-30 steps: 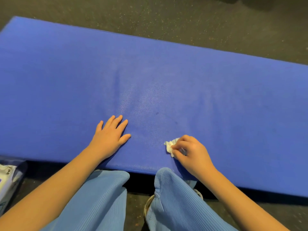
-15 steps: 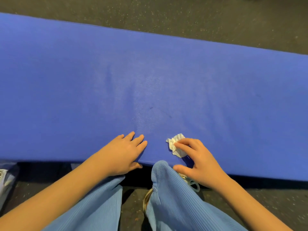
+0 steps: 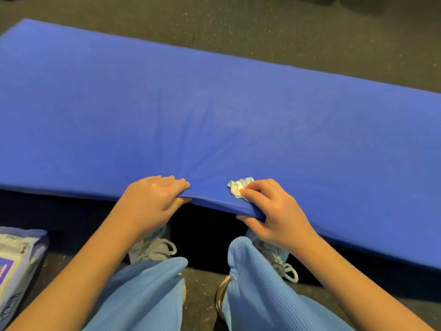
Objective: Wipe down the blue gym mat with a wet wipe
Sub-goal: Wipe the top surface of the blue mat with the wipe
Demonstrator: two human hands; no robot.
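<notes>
While the blue gym mat (image 3: 214, 103) is spread across the dark speckled floor (image 3: 262, 27) from 9 to 3 o'clock, its near edge is gripped at about 6 o'clock by both hands and held up a bit, with a dark gap visible underneath. The left hand (image 3: 155, 201) is wrapped over the edge, with fingers laid flat-ish on top and the thumb tucked below. The right hand (image 3: 274, 211) is clamped on the same edge just toward 5 o'clock, fingers curled over the top, thumb pressed in from under. The wet wipe (image 3: 239, 187), scrunched up and white, is pinned against the mat's top under those right fingertips, so it's sat right by the near edge between the two hands. Light blue ribbed trousers (image 3: 143, 295) and laced shoes (image 3: 152, 247) are seen at 6 o'clock. A pack of wipes (image 3: 16, 259) is parked on the floor at 8 o'clock, partly cut off.
</notes>
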